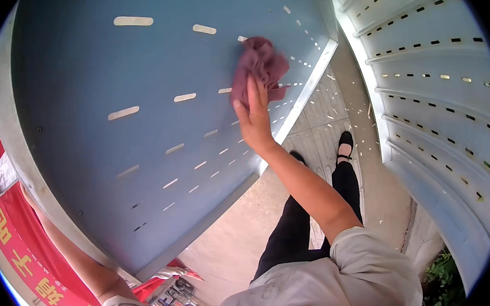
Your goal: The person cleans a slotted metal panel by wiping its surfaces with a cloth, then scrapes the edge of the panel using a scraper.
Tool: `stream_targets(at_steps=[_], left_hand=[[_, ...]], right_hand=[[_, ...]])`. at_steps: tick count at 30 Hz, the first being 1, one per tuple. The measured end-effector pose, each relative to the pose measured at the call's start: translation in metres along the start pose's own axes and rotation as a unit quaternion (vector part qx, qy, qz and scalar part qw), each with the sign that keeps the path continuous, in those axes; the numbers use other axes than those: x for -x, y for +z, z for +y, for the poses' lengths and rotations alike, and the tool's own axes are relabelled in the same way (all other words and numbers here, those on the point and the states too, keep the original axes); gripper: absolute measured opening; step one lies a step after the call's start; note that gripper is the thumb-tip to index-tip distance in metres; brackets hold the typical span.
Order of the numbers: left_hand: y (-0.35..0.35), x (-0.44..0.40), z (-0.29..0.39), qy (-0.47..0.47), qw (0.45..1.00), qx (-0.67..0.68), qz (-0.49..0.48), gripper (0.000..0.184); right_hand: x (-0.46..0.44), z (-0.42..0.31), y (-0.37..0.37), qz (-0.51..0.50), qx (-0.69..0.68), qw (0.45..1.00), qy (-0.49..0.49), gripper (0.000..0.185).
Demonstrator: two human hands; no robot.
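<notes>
A crumpled mauve cloth (259, 65) lies bunched against the blue-grey slotted metal panel (77, 68). My right hand (255, 117) presses it to the surface, fingers stretched along the lower side of the cloth. Some oblong slots show around the cloth, and part of it covers others. On the far left, my left forearm (71, 247) reaches up along the outer side of the panel's pale metal edge (46, 186). The left hand itself is hidden behind that edge, so its fingers do not show.
A white ribbed panel with slots (430, 92) stands on the right. Between the panels, small pale scraps litter the tiled floor (320, 118) near my black shoes. A red banner with yellow characters (19, 240) hangs at the left. Green leaves (442, 275) show at lower right.
</notes>
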State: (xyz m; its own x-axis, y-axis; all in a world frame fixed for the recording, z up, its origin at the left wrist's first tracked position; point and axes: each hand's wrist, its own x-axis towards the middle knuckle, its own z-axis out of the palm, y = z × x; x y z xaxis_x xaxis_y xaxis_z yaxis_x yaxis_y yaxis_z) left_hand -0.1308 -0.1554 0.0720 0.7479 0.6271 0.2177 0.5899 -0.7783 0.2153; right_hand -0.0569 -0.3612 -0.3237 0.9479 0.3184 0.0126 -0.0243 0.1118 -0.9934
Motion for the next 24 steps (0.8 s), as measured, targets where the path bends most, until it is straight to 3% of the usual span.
stream_targets(at_steps=[2,4,5,6,7,9,10,12,14,15,16,17,18,19,21,22,24], left_hand=[[0.006,-0.007,0.001,0.022,1.0,0.002,-0.004,0.034],[0.013,-0.01,-0.001,0.044,0.999,-0.012,-0.005,0.035],[0.019,-0.013,0.003,0.055,0.998,-0.015,-0.008,0.035],[0.024,-0.011,0.022,0.065,0.998,-0.007,-0.015,0.035],[0.03,-0.006,0.061,0.039,0.994,0.09,-0.036,0.035],[0.028,-0.005,0.075,0.07,0.991,0.09,-0.069,0.04],[0.027,-0.009,0.074,0.06,0.993,0.072,-0.077,0.046],[0.026,-0.012,0.07,0.055,0.993,0.058,-0.092,0.054],[0.024,-0.009,0.074,0.051,0.992,0.058,-0.103,0.053],[0.024,-0.004,0.078,0.057,0.991,0.075,-0.097,0.053],[0.026,-0.001,0.08,0.074,0.993,0.062,-0.075,0.053],[0.023,0.001,0.085,0.057,0.992,0.052,-0.098,0.054],[0.02,0.003,0.089,0.038,0.991,0.043,-0.122,0.055],[0.02,0.003,0.088,0.038,0.99,0.046,-0.125,0.057],[0.02,0.005,0.087,0.044,0.989,0.047,-0.131,0.059],[0.011,0.011,0.094,0.035,0.985,0.057,-0.156,0.059],[0.001,0.02,0.091,0.058,0.971,0.063,-0.224,0.056]], right_hand=[[-0.037,-0.034,0.005,0.069,-0.106,0.98,0.153,0.058],[-0.048,-0.071,0.017,0.098,-0.015,0.995,0.003,0.056],[-0.043,-0.094,0.023,0.065,0.017,0.995,-0.071,0.054],[-0.029,-0.12,0.029,0.031,0.05,0.988,-0.144,0.052],[-0.011,-0.145,0.036,-0.001,0.082,0.973,-0.215,0.05],[0.034,-0.166,0.055,-0.043,0.105,0.932,-0.343,0.051],[0.058,-0.165,0.058,-0.109,0.104,0.903,-0.402,0.051],[0.096,-0.148,0.053,-0.246,0.15,0.858,-0.424,0.04],[0.115,-0.126,0.027,-0.366,0.166,0.874,-0.273,0.039],[0.118,-0.108,0.009,-0.411,0.157,0.886,-0.143,0.04],[0.112,-0.099,-0.008,-0.373,0.014,0.927,0.045,0.039],[0.098,-0.123,-0.034,-0.339,-0.115,0.902,0.241,0.033],[0.087,-0.127,-0.054,-0.328,-0.152,0.881,0.304,0.029],[0.075,-0.165,-0.069,-0.32,-0.178,0.872,0.323,0.022],[0.048,-0.233,-0.089,-0.369,-0.261,0.81,0.375,0.032],[0.04,-0.263,-0.091,-0.421,-0.286,0.797,0.325,0.049],[0.033,-0.316,-0.08,-0.408,-0.316,0.802,0.301,0.058]])
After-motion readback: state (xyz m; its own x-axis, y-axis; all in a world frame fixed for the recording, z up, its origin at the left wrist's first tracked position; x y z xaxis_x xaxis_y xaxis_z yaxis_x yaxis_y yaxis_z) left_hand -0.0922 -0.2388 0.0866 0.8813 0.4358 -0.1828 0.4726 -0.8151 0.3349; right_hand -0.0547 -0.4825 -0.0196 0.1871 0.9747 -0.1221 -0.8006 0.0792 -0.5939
